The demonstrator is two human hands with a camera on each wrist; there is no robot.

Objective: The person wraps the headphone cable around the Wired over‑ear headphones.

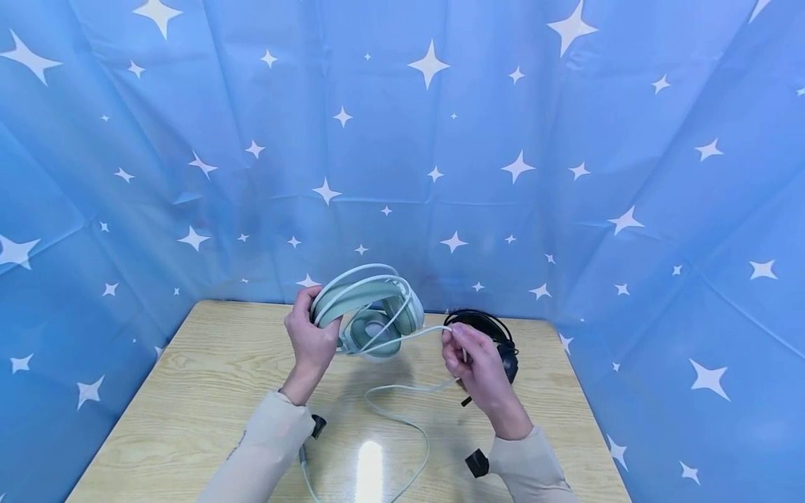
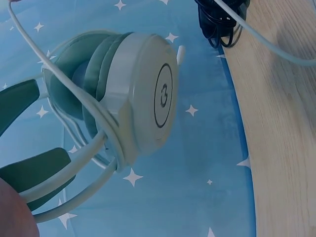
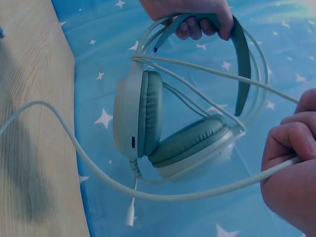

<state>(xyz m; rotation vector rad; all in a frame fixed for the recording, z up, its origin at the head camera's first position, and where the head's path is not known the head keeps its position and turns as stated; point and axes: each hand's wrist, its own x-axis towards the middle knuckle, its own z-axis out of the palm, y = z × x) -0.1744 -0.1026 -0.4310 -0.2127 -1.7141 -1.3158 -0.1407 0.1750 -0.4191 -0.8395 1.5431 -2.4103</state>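
A pale green and white headset (image 1: 375, 293) is held up above the table. My left hand (image 1: 312, 342) grips its headband, fingers curled round the padded strap (image 3: 242, 64). My right hand (image 1: 481, 363) pinches the headset's pale cable (image 3: 163, 198) to the right of the ear cups. Turns of the cable run round the headband and past an ear cup (image 2: 153, 94); one stretch reaches taut to the right hand. Below that hand, more cable trails down in a loose curve over the table. A small microphone (image 3: 130, 215) dangles below the ear cups in the right wrist view.
A black headset (image 1: 508, 360) lies at the table's back right, partly hidden behind my right hand. Beneath is a light wooden table (image 1: 207, 377). Blue cloth (image 1: 390, 140) with white stars hangs behind and at both sides. A cable end piece (image 1: 302, 455) shows beside my left sleeve.
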